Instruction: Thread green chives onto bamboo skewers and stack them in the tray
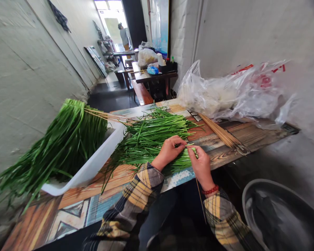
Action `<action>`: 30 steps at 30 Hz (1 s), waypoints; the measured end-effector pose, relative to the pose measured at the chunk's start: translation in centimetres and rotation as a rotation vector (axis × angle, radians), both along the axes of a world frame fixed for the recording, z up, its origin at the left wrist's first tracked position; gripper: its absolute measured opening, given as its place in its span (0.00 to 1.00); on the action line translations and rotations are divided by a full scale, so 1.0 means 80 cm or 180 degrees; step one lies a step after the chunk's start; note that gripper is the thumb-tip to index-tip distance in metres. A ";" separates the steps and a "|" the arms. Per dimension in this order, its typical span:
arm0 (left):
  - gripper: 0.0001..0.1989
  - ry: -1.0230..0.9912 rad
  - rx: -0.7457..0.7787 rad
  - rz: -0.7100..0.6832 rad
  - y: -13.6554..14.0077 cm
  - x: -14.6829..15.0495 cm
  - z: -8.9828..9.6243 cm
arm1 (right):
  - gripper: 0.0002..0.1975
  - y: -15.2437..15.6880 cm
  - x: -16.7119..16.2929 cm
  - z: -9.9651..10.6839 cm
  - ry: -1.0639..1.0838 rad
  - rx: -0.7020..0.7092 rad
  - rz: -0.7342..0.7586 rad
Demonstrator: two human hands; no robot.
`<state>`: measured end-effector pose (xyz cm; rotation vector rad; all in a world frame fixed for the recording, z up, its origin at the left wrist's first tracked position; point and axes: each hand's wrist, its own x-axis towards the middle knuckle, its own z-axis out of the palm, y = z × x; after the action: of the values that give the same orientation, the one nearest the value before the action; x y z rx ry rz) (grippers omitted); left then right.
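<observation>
Over a pile of green garlic chives [159,127] on the table, my two hands meet with their fingertips nearly touching. My left hand [170,150] is closed in a pinch on a chive stem [189,144] whose pale end points right. My right hand [201,164] is also closed, its thumb and forefinger at that pale end. A thin bamboo skewer [201,200] slants down from beneath my right hand, past the table's front edge. The skewer's upper end is hidden by the fingers. More chives lie under both hands, pale ends to the right.
At left, a white plastic bin [104,151] holds a large heap of chives [68,139] with skewers [107,115] sticking out. A skewer bundle [219,132] lies right, before clear plastic bags [225,92]. A grey tub [279,216] stands lower right. A person [124,36] stands far back.
</observation>
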<state>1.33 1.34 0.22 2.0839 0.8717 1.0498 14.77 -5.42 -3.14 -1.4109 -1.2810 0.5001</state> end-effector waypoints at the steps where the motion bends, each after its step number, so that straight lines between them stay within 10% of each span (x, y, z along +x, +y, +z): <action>1: 0.07 0.0010 0.0029 0.0007 0.000 0.000 0.000 | 0.14 0.000 0.000 0.000 0.0004 -0.0012 -0.0004; 15: 0.07 0.0225 0.0060 -0.0013 -0.005 0.000 0.005 | 0.24 0.002 -0.003 -0.010 0.0384 0.0124 -0.0032; 30: 0.08 0.0200 0.0082 -0.0071 -0.004 -0.002 0.002 | 0.15 -0.001 -0.001 -0.004 0.0143 0.0136 -0.0049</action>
<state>1.21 1.05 0.35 2.1535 0.8680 0.9935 14.65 -5.47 -3.48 -1.3658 -1.2373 0.4886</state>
